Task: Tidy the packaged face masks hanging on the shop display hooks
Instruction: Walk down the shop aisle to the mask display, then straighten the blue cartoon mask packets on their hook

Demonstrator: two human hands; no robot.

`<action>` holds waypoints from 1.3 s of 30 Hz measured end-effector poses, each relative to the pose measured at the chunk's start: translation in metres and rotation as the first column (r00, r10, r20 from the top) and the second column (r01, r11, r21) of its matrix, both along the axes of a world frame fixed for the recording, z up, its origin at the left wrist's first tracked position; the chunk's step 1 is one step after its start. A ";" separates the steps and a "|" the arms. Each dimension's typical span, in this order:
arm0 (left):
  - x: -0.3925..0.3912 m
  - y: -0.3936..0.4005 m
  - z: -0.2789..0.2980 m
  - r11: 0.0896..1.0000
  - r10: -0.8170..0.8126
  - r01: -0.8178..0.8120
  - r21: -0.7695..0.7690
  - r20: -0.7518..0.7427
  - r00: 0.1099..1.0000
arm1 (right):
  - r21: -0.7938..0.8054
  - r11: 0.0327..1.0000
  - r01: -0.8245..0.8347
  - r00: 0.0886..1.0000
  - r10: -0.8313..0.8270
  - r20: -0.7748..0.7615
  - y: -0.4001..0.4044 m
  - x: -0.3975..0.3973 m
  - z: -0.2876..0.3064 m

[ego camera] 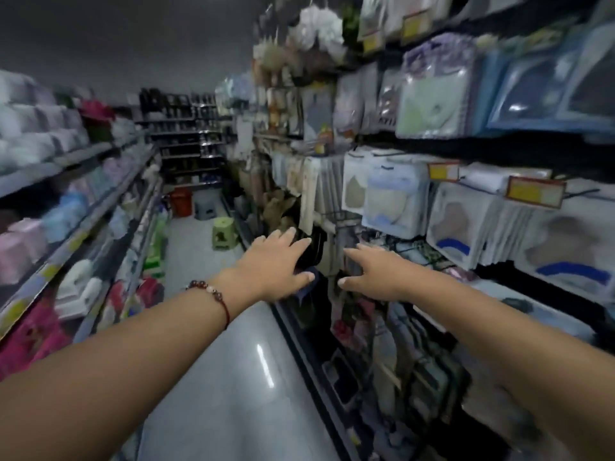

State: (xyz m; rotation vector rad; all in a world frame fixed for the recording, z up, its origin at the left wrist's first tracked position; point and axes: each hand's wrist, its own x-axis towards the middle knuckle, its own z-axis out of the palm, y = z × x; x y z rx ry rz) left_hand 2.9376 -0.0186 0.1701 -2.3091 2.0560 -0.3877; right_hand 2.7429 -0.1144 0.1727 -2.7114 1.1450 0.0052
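Observation:
Packaged face masks [394, 197] hang in rows on hooks along the right-hand display wall, in clear packs with blue and white cards. More mask packs [461, 227] hang further right under yellow price tags [532, 193]. My left hand [276, 264] reaches forward with straight fingers toward dark hanging packs [312, 247] at the display's lower middle. My right hand [376, 271] stretches out beside it, fingers spread, close to the same dark packs. Neither hand holds anything. The picture is blurred by motion.
A shop aisle runs ahead with a grey floor [233, 394]. Shelves of packaged goods [50, 227] line the left side. A green stool [223, 232], a grey stool [203, 209] and a red bin [181, 202] stand at the far end.

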 end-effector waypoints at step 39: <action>-0.098 -0.225 0.243 0.337 -0.906 0.925 -0.174 0.209 0.369 | -0.418 0.183 0.890 0.296 -0.929 0.223 0.055 -0.067 0.233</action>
